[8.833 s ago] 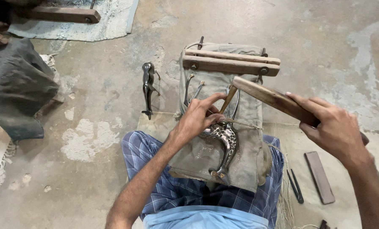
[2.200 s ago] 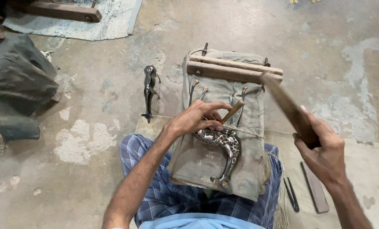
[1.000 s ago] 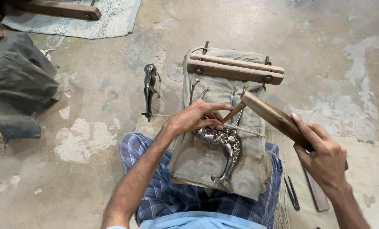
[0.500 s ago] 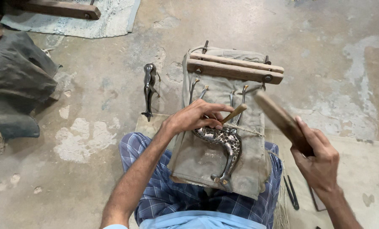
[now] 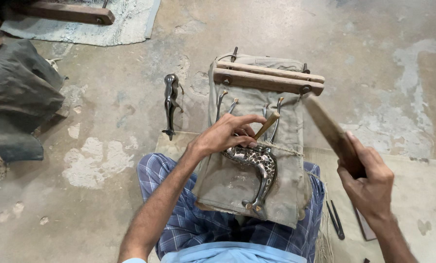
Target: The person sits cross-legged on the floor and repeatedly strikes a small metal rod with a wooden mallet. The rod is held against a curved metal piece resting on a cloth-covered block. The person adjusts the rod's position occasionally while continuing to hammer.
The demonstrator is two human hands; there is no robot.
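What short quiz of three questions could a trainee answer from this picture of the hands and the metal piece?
1. True or false: the right hand holds the wooden mallet raised, clear of the punch.
2. Which hand steadies the punch? A) left hand B) right hand
3. Fill in: the curved metal piece lies on a ____ pad.

Key: 1 true; 2 A; 3 cloth.
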